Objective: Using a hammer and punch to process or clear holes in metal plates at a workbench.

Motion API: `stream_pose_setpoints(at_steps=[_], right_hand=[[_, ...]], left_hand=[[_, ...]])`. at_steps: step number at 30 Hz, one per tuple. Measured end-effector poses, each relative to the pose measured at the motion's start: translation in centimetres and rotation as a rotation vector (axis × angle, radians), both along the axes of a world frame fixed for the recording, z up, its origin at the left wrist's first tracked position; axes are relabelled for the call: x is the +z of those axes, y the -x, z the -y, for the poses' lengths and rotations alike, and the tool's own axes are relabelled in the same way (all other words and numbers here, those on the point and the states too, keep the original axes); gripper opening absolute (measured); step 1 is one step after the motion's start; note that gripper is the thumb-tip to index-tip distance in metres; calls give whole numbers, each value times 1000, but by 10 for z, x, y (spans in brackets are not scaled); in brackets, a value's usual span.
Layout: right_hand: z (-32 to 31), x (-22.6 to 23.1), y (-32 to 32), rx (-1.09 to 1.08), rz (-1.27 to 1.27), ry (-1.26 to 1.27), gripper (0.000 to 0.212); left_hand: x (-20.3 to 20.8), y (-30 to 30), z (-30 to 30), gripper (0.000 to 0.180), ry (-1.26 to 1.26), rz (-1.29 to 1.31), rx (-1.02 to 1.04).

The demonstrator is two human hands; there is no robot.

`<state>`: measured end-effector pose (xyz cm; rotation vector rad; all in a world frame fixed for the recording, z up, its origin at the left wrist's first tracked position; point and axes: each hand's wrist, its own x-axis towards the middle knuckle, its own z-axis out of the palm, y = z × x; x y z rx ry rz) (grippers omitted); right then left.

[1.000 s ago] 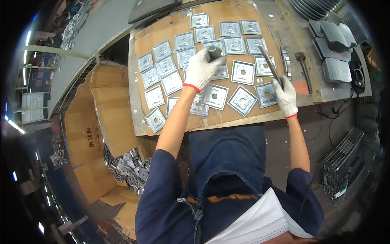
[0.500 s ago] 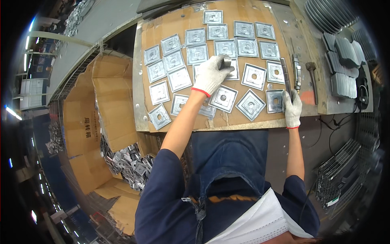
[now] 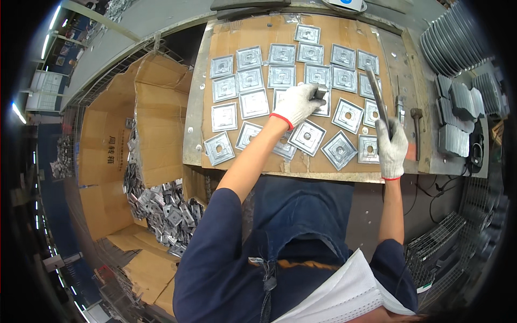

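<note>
Over the middle of the bench (image 3: 194,145), our left hand (image 3: 299,104) is bent inward above the plates (image 3: 343,78), its fingers curled; whether they pinch anything, we can't tell! Right of centre, at the near edge, our right hand (image 3: 392,146) is wrapped tight round a bar (image 3: 376,94), which slants up toward the far edge! And we have square plates all over the cardboard (image 3: 269,24), far edge to near, while a hammer (image 3: 417,130) lies toward the right edge
</note>
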<state>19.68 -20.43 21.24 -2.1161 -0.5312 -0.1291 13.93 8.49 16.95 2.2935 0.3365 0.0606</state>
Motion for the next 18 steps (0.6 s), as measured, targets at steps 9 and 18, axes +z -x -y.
stream_pose_setpoints(at_steps=[9, 18], right_hand=[[-82, 15, -2, 285, 7, 392, 32], [-46, 50, 4, 184, -192, 167, 38]], left_hand=[[4, 1, 0, 30, 81, 50, -34], [3, 4, 2, 32, -2, 70, -17]])
